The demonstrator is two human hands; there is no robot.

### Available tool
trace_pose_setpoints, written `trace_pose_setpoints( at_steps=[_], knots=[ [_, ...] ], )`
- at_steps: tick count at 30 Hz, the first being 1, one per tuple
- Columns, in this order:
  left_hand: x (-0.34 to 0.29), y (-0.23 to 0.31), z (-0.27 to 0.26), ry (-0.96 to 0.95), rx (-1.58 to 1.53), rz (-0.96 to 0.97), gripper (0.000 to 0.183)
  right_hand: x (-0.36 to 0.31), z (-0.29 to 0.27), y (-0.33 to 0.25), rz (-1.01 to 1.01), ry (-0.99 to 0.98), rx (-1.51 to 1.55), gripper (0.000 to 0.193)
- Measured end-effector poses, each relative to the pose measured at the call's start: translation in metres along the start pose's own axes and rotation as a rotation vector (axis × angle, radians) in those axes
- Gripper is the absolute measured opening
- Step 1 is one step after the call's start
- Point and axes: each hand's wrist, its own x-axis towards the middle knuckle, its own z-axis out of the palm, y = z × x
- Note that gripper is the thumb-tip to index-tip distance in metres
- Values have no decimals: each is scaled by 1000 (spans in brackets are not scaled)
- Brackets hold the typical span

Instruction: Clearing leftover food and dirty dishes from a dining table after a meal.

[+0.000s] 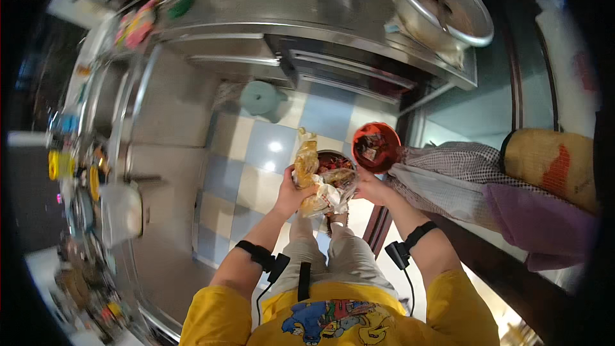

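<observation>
Left hand [289, 193] clamped on clear plastic packet [307, 161], right hand [370, 187] gripping crumpled wrapper [332, 193], both chest-high over checkered floor [269, 147]. Advisable: firm grip, bundle level and close, well clear of red bowl [377, 147] alongside.

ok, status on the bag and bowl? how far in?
Done: bowl already holds dark reddish contents. In hand: left hand grips a crumpled clear bag over the bowl, right hand steadies the bowl's far side. Left: bag still looks partly full; red bowl nearby sits untouched.
</observation>
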Motion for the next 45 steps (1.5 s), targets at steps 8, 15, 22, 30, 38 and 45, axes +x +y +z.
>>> trace_pose_setpoints(
  at_steps=[8,15,22,30,38,45],
  knots=[
    [156,-83,92,-468,611,246,88,47,-138,112,-77,389,279,60],
    [260,-211,135,-676,801,152,70,127,-234,176,-209,374,408,62],
    [313,-247,157,-742,998,220,66,172,-275,191,-166,511,583,46],
    [331,-253,228,-831,1258,45,65,159,-299,224,-256,494,616,52],
    [358,-261,253,-1052,1728,-51,43,157,-304,223,-280,579,664,50],
    [376,-304,250,-969,1753,-21,34,173,-310,211,-297,647,688,49]
  ],
)
